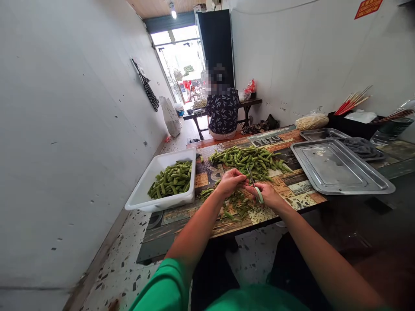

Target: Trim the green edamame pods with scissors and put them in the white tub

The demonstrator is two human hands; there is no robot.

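Head view: snipping looks like the step now. The right hand (267, 196) grips scissors (260, 196); the left hand (229, 180) pinches fingers together, on what I can't tell. Beans (238, 155) lie at twelve o'clock, the tub (175, 202) at nine. Another snip needs steady fingers.

You can't tell what is in your left hand (231, 182); it's too small. By the counter (181, 219)'s far edge, the picture cuts off a bottle (391, 129).

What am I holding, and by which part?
Your right hand holds scissors by their green handle; whether your left hand holds anything can't be told.
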